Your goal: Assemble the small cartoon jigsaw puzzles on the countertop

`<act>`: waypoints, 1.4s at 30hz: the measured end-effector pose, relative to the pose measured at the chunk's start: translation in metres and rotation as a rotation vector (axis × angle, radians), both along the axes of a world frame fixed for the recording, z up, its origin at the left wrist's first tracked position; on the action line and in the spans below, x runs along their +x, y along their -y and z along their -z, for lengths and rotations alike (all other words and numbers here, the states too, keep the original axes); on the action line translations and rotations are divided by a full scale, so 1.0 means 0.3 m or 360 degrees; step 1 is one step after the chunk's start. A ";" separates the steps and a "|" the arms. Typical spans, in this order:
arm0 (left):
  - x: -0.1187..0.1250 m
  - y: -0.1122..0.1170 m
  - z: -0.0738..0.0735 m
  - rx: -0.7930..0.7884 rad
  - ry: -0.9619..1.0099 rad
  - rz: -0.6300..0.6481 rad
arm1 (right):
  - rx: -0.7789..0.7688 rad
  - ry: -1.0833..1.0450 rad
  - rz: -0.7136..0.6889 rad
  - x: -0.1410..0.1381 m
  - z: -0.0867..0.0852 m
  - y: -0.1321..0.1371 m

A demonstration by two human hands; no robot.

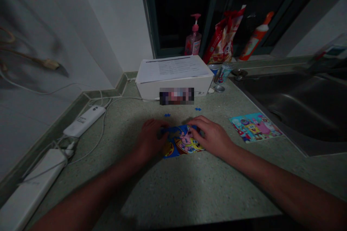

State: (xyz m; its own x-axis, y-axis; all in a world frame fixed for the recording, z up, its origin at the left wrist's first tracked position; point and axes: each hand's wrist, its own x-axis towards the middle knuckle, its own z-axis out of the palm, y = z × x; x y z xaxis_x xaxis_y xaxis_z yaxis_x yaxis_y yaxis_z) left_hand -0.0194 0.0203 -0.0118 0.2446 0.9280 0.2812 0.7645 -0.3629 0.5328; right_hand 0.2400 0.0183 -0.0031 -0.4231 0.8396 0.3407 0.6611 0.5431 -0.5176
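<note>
A partly assembled jigsaw puzzle (pixel 184 142) with blue, pink and yellow cartoon figures lies on the counter. A gap along its upper left lets the counter show through. My left hand (pixel 151 138) is closed at the puzzle's left edge, fingers curled and thumb against it. At the upper right edge, my right hand (pixel 213 134) grips it with thumb and fingers; small parts underneath are hidden. Two loose blue jigsaw pieces, a left piece (pixel 167 115) and a right piece (pixel 198 109), lie just beyond the puzzle. To the right rests a cartoon picture card (pixel 255 127).
Behind the pieces stands a white box (pixel 151 88) with printed paper (pixel 173 68) on top. A drink can (pixel 223 73) is beside it. The sink (pixel 306 104) lies right; a power strip (pixel 35 187), white adapter (pixel 84 121) and cables lie left.
</note>
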 end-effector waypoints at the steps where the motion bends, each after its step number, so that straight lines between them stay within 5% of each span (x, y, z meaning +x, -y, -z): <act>1: 0.004 0.005 0.001 0.0023 0.0041 0.0039 | 0.0005 -0.0001 -0.0034 0.000 0.001 0.000; 17: 0.052 0.079 -0.010 -0.0076 0.0535 0.0281 | 0.0096 0.0030 -0.0296 -0.025 0.008 0.026; 42: 0.059 0.083 -0.007 -0.0141 0.0631 0.0386 | 0.0224 -0.0045 -0.0413 -0.022 -0.012 0.032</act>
State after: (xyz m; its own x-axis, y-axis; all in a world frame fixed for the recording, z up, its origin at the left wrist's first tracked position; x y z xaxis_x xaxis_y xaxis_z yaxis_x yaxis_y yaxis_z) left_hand -0.0017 -0.0047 -0.0096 0.3469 0.8821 0.3188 0.3947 -0.4456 0.8035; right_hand 0.2334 0.0087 0.0006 -0.6061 0.6482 0.4610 0.4770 0.7600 -0.4415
